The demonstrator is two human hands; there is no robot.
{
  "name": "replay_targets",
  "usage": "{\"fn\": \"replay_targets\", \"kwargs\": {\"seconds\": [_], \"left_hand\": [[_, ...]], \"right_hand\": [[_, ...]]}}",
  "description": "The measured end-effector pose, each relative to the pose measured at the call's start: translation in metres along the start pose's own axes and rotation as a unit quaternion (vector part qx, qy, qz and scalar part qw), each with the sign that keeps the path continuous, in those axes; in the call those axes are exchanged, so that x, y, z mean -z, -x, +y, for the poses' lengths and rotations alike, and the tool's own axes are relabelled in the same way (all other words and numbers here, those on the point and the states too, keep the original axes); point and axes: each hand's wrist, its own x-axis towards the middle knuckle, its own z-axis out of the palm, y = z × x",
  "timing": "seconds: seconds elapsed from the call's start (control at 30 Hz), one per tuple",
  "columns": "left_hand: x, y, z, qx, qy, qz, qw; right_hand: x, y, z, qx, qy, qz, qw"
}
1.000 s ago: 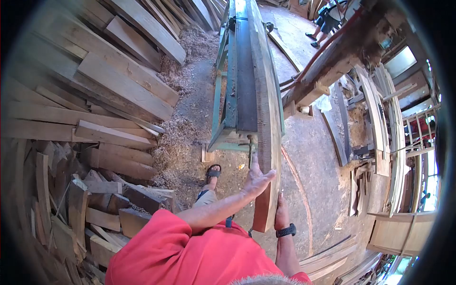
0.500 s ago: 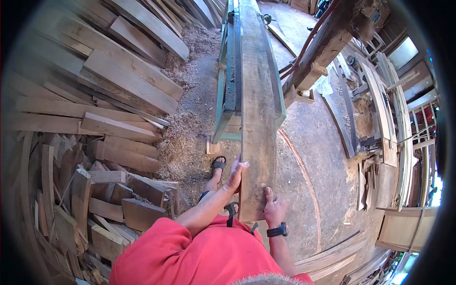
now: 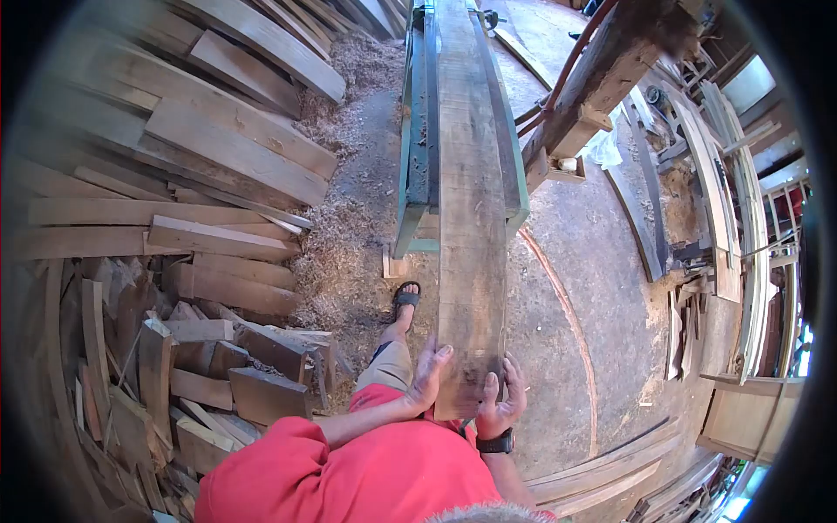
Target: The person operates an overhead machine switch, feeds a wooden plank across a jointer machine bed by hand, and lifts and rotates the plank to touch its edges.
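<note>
A long, wide wooden plank (image 3: 472,227) runs from my waist away over a green-framed machine bench (image 3: 514,193), its near end darkly stained. My left hand (image 3: 426,376) grips its left edge close to the near end, thumb on the upper face. On the right edge, my right hand (image 3: 502,399) holds the plank at about the same distance, thumb on top and fingers along the side. The undersides of both grips are hidden. A dark watch sits on my right wrist.
Stacked boards (image 3: 235,148) and upright offcuts (image 3: 270,392) crowd the left side. Wood shavings (image 3: 336,235) cover the floor beside the bench. A thick timber post (image 3: 586,100) leans at the right. More long boards (image 3: 697,192) stand farther right, and strips (image 3: 602,475) lie near my right arm.
The plank's near end has come slightly closer to my body. My left hand has slid down nearer that end, and my right hand has shifted to the plank's right edge.
</note>
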Motion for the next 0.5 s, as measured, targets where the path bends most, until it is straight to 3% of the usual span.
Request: {"fn": "replay_targets", "kwargs": {"seconds": [0.2, 0.27, 0.3, 0.37, 0.43, 0.5], "left_hand": [[-0.008, -0.06, 0.025, -0.025, 0.008, 0.041, 0.999], [-0.012, -0.078, 0.038, -0.128, -0.032, 0.058, 0.99], [-0.009, -0.083, 0.043, -0.129, -0.032, 0.06, 0.989], [0.002, -0.087, 0.05, -0.222, -0.191, -0.003, 0.956], [0.005, -0.091, 0.056, -0.201, -0.152, -0.014, 0.967], [0.007, -0.09, 0.063, -0.245, -0.207, -0.049, 0.946]], "right_hand": [[-0.04, -0.064, -0.003, 0.025, 0.034, 0.057, 0.997], [-0.053, -0.087, 0.0, 0.053, 0.055, 0.069, 0.995], [-0.059, -0.096, 0.0, 0.055, 0.054, 0.068, 0.995], [-0.07, -0.11, 0.0, 0.055, 0.052, 0.068, 0.995], [-0.079, -0.126, -0.003, 0.056, 0.061, 0.072, 0.994], [-0.087, -0.139, -0.001, 0.054, 0.07, 0.077, 0.993]]}}
